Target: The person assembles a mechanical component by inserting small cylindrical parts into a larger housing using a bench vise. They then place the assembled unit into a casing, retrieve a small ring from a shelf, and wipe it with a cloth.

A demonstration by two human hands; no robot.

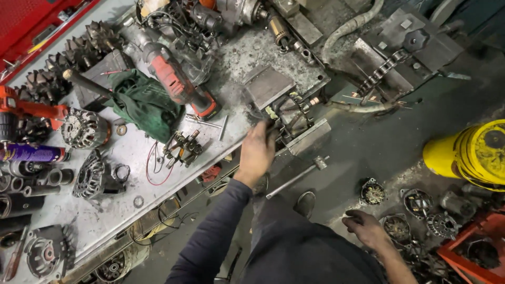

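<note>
Head view, centre frame: left hand [256, 152] gripping vise-clamped alternator part [291, 113] at desk [131, 158] edge, likely heavy, rigid, greasy, best held by its casing; right hand [366, 227] loosely curled, holding nothing.

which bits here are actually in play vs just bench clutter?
In play:
- left hand, reaching into the part clamped in the vise
- vise handle bar

Lying about:
- right hand, low by the floor parts, holding nothing visible
- red drill
- green rag
- alternators on the bench
- yellow drum
- chain
</note>
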